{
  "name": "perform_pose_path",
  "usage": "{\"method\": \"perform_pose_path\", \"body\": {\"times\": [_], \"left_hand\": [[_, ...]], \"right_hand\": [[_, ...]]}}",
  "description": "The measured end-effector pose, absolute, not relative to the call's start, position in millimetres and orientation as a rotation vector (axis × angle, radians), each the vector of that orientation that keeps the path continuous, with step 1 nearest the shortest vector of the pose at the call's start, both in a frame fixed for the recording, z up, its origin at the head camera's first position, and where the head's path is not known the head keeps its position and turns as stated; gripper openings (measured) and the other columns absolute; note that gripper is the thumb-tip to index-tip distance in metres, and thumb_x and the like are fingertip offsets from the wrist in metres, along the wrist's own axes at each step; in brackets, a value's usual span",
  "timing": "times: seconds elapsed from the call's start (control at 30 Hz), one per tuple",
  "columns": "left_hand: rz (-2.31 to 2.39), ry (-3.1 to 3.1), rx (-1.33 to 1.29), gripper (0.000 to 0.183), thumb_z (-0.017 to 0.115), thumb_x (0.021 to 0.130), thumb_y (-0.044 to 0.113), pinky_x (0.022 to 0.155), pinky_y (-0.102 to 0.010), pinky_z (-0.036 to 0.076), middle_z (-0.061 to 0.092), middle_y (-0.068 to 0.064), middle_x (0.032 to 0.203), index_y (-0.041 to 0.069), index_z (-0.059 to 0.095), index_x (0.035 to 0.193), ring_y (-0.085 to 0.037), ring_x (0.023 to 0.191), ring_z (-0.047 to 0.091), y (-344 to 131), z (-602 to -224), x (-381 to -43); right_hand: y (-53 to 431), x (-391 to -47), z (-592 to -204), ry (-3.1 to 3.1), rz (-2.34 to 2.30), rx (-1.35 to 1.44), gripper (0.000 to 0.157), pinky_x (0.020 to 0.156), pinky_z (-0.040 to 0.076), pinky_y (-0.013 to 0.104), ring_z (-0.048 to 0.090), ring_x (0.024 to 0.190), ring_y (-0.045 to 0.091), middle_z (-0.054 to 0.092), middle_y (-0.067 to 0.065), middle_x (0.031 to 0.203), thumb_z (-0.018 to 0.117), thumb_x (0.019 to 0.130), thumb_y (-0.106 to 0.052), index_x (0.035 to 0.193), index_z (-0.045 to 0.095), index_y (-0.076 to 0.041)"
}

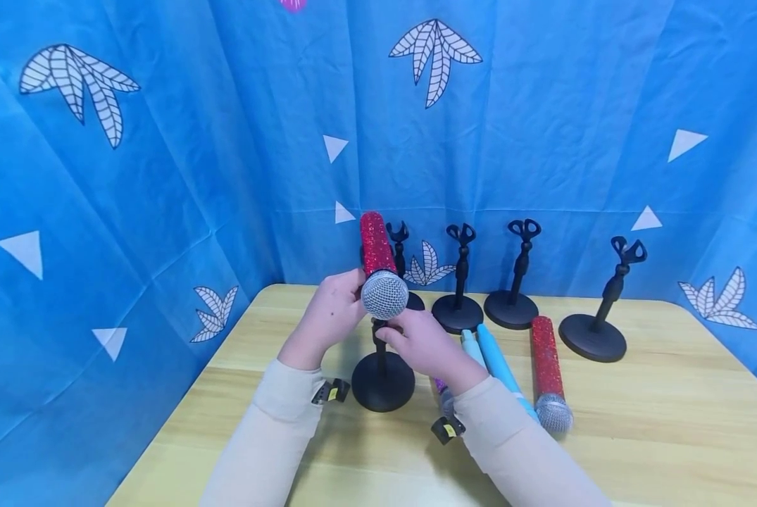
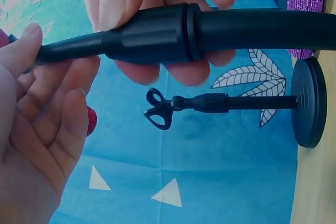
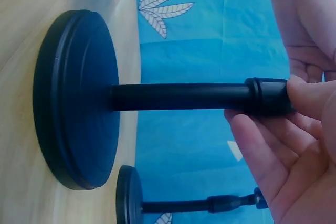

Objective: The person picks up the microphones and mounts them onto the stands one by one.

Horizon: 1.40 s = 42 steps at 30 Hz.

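A red glittery microphone [image 1: 376,243] with a silver mesh head sits atop a black desk stand [image 1: 383,384], head tilted toward me. My left hand [image 1: 334,313] is up beside the microphone; in the left wrist view its thumb and fingers pinch the thin upper rod. Lower down, my right hand [image 1: 425,345] grips the thicker collar [image 2: 152,34] of the same stand, thumb on one side and fingers on the other. The stand's round base [image 3: 76,100] rests on the table. The mesh head hides the stand's clip in the head view.
Several black stands with bare clips, one of them here [image 1: 459,310], line the table's back. Another red microphone [image 1: 548,366] lies on the right. Light-blue handles [image 1: 498,359] and a purple microphone [image 1: 441,387] are partly behind my right arm. A blue curtain [image 1: 543,127] surrounds the table.
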<state>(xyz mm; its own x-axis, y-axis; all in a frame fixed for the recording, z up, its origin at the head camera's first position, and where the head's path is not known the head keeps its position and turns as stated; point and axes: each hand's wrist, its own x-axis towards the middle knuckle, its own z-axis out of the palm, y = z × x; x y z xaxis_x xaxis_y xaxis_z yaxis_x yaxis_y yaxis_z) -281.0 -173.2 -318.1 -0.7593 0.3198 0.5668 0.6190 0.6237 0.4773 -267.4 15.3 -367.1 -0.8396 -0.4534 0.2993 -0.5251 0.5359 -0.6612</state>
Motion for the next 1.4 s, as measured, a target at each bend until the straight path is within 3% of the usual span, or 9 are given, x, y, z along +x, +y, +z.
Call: {"method": "perform_pose_path", "body": {"times": [0.1, 0.23, 0.47, 0.7, 0.97, 1.3, 1.4], "left_hand": [[-0.93, -2.424, -0.747, 0.006, 0.071, 0.095, 0.011, 0.065, -0.033, 0.051, 0.07, -0.003, 0.086, 0.007, 0.069, 0.098, -0.018, 0.073, 0.057, -172.3, -317.1, -281.5], [-0.939, -2.426, -0.745, 0.009, 0.072, 0.095, 0.012, 0.068, -0.034, 0.054, 0.072, -0.005, 0.092, 0.007, 0.07, 0.102, -0.019, 0.076, 0.06, -171.6, -317.4, -282.1], [-0.956, -2.437, -0.714, 0.013, 0.071, 0.095, 0.013, 0.076, -0.039, 0.057, 0.074, -0.007, 0.102, 0.008, 0.071, 0.107, -0.02, 0.085, 0.066, -172.3, -318.1, -280.6], [-0.929, -2.424, -0.732, 0.013, 0.073, 0.094, 0.014, 0.069, -0.035, 0.055, 0.073, -0.006, 0.096, 0.007, 0.071, 0.105, -0.019, 0.078, 0.062, -173.2, -318.2, -280.4], [-0.933, -2.445, -0.725, 0.015, 0.074, 0.094, 0.013, 0.076, -0.038, 0.057, 0.074, -0.007, 0.1, 0.007, 0.071, 0.107, -0.02, 0.085, 0.066, -171.7, -316.1, -280.2], [-0.911, -2.432, -0.733, 0.008, 0.072, 0.094, 0.011, 0.07, -0.034, 0.054, 0.073, -0.007, 0.095, 0.007, 0.07, 0.101, -0.018, 0.078, 0.061, -169.7, -317.6, -280.4], [-0.899, -2.427, -0.734, 0.009, 0.071, 0.094, 0.01, 0.074, -0.036, 0.056, 0.074, -0.007, 0.098, 0.007, 0.07, 0.103, -0.019, 0.081, 0.064, -170.3, -318.2, -279.8]], "right_hand": [[14.0, -267.9, -369.0, -2.654, 1.231, 0.844, 0.01, 0.069, 0.053, 0.032, 0.059, 0.078, 0.014, 0.067, -0.01, 0.092, 0.065, 0.101, -0.024, 0.109, 0.066, -0.018], [13.2, -267.9, -372.1, -2.66, 1.303, 0.837, 0.017, 0.078, 0.056, 0.034, 0.064, 0.087, 0.012, 0.068, -0.008, 0.1, 0.063, 0.101, -0.027, 0.115, 0.061, -0.018], [18.3, -271.6, -375.4, -2.689, 1.471, 0.957, 0.031, 0.097, 0.052, 0.043, 0.064, 0.114, 0.017, 0.064, 0.001, 0.131, 0.053, 0.106, -0.025, 0.134, 0.058, -0.013], [16.2, -273.9, -376.8, -2.703, 1.502, 0.903, 0.025, 0.092, 0.055, 0.042, 0.067, 0.104, 0.016, 0.065, -0.002, 0.114, 0.058, 0.105, -0.029, 0.127, 0.053, -0.018], [16.4, -271.1, -374.6, -2.624, 1.473, 0.971, 0.035, 0.101, 0.049, 0.043, 0.061, 0.12, 0.015, 0.065, -0.003, 0.132, 0.057, 0.105, -0.023, 0.139, 0.056, -0.016], [17.7, -273.2, -374.8, -2.648, 1.39, 0.937, 0.023, 0.095, 0.053, 0.038, 0.065, 0.107, 0.009, 0.069, -0.009, 0.114, 0.062, 0.103, -0.025, 0.125, 0.062, -0.02], [15.6, -272.9, -374.4, -2.641, 1.359, 0.942, 0.02, 0.093, 0.053, 0.037, 0.065, 0.102, 0.009, 0.069, -0.009, 0.11, 0.063, 0.102, -0.024, 0.122, 0.062, -0.02]]}}
